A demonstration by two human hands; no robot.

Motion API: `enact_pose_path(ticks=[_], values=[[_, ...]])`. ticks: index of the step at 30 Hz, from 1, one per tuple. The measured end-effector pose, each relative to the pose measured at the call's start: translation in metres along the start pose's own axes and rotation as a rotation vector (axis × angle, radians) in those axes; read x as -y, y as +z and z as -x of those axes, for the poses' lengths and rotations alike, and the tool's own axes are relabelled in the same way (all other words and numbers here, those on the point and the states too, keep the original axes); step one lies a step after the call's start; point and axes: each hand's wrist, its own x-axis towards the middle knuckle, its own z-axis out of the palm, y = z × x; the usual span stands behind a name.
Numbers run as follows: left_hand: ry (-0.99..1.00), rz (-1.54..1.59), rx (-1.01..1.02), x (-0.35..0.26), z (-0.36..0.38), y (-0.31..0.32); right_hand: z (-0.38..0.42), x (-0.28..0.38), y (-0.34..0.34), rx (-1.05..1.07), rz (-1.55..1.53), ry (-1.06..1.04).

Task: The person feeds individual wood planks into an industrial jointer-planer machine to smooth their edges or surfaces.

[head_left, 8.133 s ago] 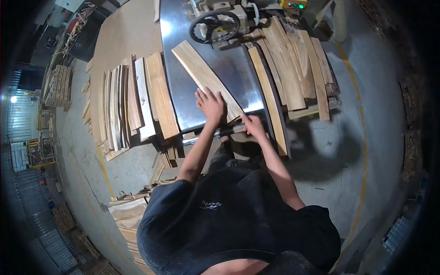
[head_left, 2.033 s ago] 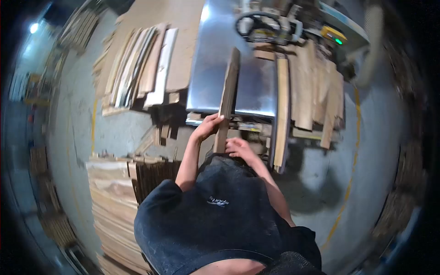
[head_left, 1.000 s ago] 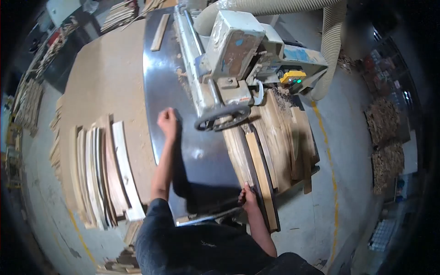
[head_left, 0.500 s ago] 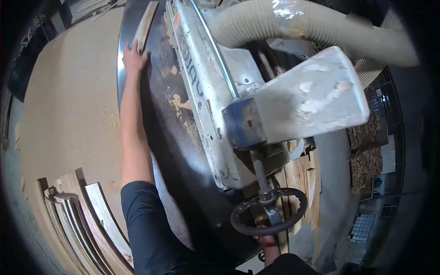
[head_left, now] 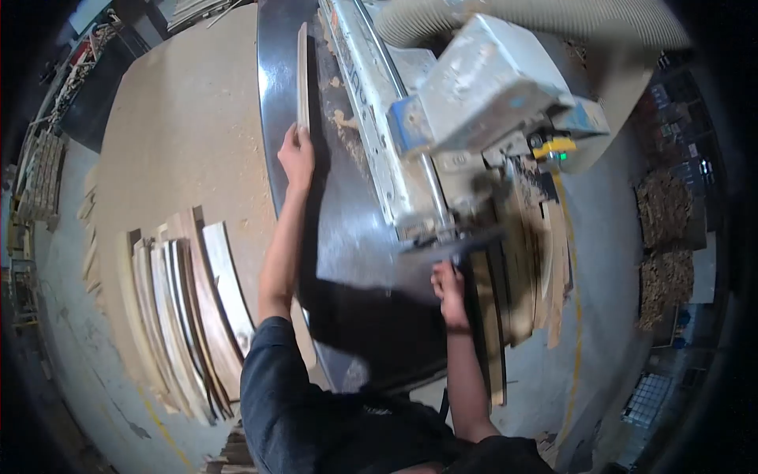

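My left hand (head_left: 297, 160) pinches the near end of a narrow wooden strip (head_left: 303, 75). The strip stands on edge and points away from me over the dark metal machine table (head_left: 355, 292). At the front of the machine (head_left: 379, 150), my right hand (head_left: 448, 286) is closed at the rim of a black handwheel (head_left: 462, 243), seemingly around its crank handle. Motion smears the wheel. A white housing with a blue side (head_left: 482, 87) sits above it.
A brown board (head_left: 189, 118) adjoins the metal table on the left, with several curved wooden pieces (head_left: 185, 292) stacked on it. More wooden strips (head_left: 545, 276) lie right of the machine. A ribbed hose (head_left: 600, 24) runs overhead; sawdust (head_left: 343, 120) lies by the machine.
The view has shifted and pulled back. My left hand has gone from resting with spread fingers at the strip to gripping its end, and the strip is now on edge. My right hand shows more.
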Motion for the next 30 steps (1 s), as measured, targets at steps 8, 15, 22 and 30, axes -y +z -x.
enact_pose_path(ticks=[8,15,22,30], values=[[-0.806,1.023,0.401,-0.014,0.240,-0.119,0.064,-0.067,-0.031,0.390,-0.071,-0.066],[-1.012,1.011,0.392,-0.084,0.384,-0.188,0.105,-0.130,-0.093,0.564,0.012,-0.037],[-1.035,1.046,0.454,-0.125,0.506,-0.207,0.138,-0.186,-0.178,0.696,0.187,-0.135],[-0.991,0.739,0.600,-0.147,0.618,-0.197,0.157,-0.200,-0.278,0.655,0.225,-0.244]])
